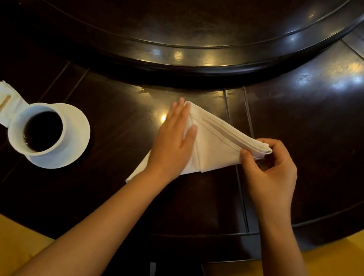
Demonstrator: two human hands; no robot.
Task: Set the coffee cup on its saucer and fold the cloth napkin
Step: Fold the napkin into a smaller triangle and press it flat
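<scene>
Pinching the white cloth napkin's [213, 143] hemmed corner, right hand [269, 169] lifts it; left hand [173, 141] presses flat on the folded triangle.

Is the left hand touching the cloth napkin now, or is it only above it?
Touching. The head view shows the left hand lying flat on the cloth napkin, fingers straight and pressing it to the table, with no gap visible.
</scene>
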